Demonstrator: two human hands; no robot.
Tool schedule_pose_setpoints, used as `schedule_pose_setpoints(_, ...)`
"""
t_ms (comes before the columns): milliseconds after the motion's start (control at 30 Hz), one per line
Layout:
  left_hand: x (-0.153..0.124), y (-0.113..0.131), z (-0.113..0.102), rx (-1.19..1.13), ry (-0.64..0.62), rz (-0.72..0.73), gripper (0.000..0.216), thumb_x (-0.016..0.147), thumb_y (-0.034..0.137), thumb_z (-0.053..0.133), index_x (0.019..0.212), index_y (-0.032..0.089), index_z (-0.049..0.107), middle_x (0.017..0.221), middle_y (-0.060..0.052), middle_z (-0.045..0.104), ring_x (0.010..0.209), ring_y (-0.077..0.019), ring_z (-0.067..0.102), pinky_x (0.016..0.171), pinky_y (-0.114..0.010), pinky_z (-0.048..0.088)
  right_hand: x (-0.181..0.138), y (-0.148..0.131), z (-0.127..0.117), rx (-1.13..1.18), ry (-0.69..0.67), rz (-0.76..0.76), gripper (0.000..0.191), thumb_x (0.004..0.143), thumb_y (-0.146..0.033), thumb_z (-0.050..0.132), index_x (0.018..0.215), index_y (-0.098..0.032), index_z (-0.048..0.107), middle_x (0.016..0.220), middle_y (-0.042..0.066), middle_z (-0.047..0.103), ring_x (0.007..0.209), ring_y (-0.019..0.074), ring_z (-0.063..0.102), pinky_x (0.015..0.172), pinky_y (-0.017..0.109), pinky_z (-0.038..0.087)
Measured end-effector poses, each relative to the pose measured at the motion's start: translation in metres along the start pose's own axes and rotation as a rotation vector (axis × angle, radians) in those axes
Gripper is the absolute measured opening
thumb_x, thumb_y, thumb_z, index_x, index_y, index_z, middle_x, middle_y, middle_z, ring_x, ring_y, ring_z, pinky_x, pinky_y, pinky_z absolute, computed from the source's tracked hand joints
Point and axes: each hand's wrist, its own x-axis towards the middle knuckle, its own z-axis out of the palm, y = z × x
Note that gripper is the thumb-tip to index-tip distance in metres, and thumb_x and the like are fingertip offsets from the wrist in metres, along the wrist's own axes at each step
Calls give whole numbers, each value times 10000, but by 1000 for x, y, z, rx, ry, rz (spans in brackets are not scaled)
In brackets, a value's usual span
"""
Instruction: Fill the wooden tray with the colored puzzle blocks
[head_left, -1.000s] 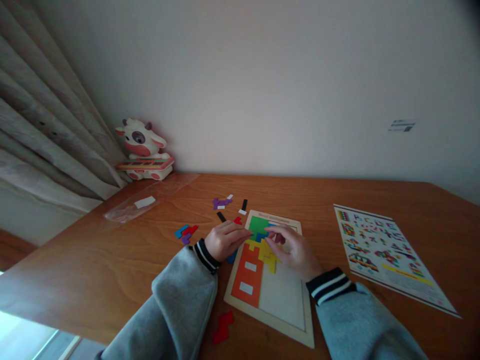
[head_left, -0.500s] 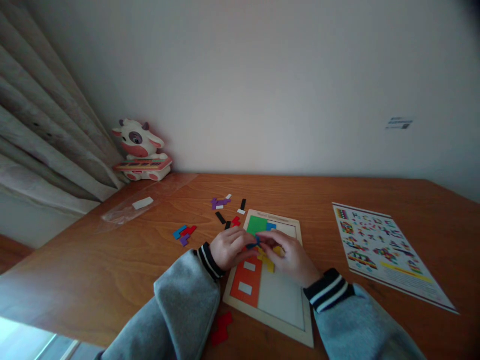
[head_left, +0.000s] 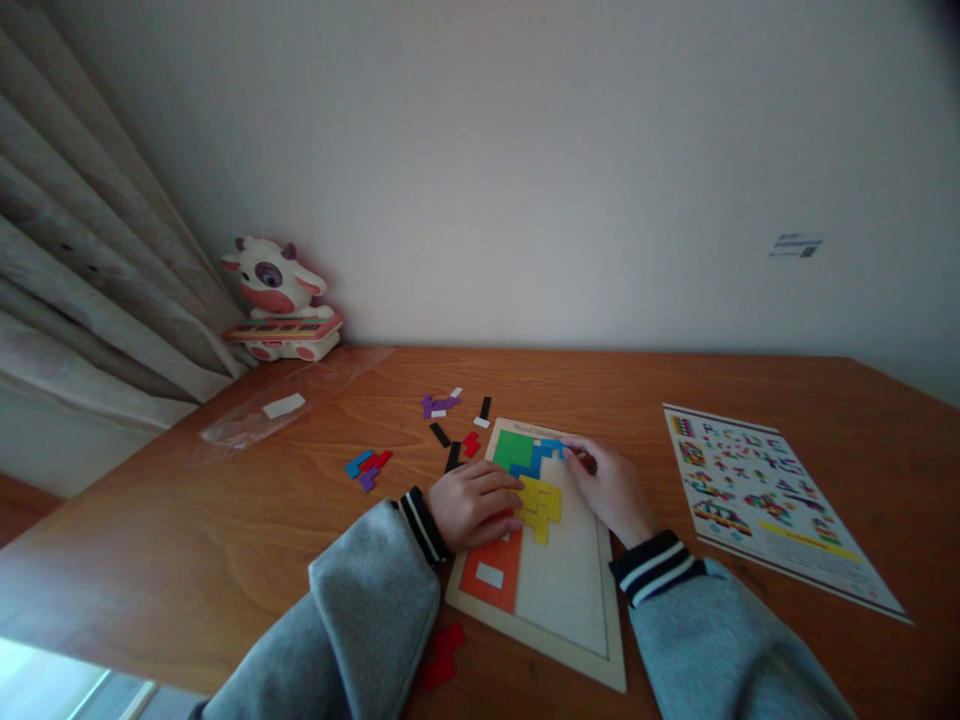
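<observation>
A wooden puzzle board (head_left: pixel 555 657) lies on the table in front of me, with green pieces (head_left: pixel 514 450), blue pieces, yellow pieces (head_left: pixel 541 508) and orange-red pieces (head_left: pixel 491 590) inside its frame. My right hand (head_left: pixel 606 484) pinches a blue puzzle piece (head_left: pixel 553 447) at the board's upper part, beside another blue piece (head_left: pixel 529 465). Resting over the board's left side, my left hand (head_left: pixel 474 503) has its fingers stretched out. It partly covers the orange-red pieces and touches the edge of the yellow ones.
Loose purple, black, white and red pieces (head_left: pixel 470 444) lie beyond the board. A small blue, red and purple group (head_left: pixel 367 467) sits to the left, and red pieces (head_left: pixel 443 657) near the front. A printed pattern sheet (head_left: pixel 772 510) lies right; a plastic bag (head_left: pixel 262 425) and cow toy (head_left: pixel 281 300) stand back left.
My hands have moved apart. The right carried the blue piece up to the board's top area, while the left let go of it and settled flat on the board's left side.
</observation>
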Motion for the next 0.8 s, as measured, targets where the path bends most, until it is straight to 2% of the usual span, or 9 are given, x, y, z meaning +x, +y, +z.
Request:
schedule_pose_setpoints(333, 0, 0, 0, -5, -11, 2, 212, 931, 341, 547, 1006, 175, 655, 1118, -94, 682, 1018, -193, 619, 956, -331, 497, -1, -5, -1, -244, -49, -164, 284, 926, -302, 482, 1089, -218, 699, 1034, 95, 682, 960, 247, 643, 871, 427, 514)
schedule_pose_setpoints(500, 0, 1, 0, -12, -17, 5, 211, 940, 333, 533, 1022, 178, 651, 1126, -90, 682, 1020, -182, 628, 966, -329, 495, -1, -14, -3, -209, -123, -283, 298, 927, -267, 479, 1152, -240, 673, 1152, 82, 697, 1071, 253, 625, 950, 472, 487)
schedule_pose_setpoints(633, 0, 0, 1, -13, -9, 4, 217, 941, 342, 529, 1014, 182, 655, 1122, -90, 685, 1029, -183, 631, 963, -323, 497, -2, -16, -2, -167, -147, -278, 371, 913, -211, 464, 1252, -240, 611, 1190, 91, 687, 1087, 247, 628, 953, 482, 495)
schedule_pose_setpoints(800, -1, 0, 2, -17, -17, -11, 218, 940, 343, 531, 1013, 181, 659, 1129, -89, 684, 1039, -191, 627, 951, -325, 501, -4, -12, -1, -146, -179, -271, 390, 921, -222, 456, 1295, -224, 566, 1232, 105, 658, 1110, 248, 614, 970, 479, 490)
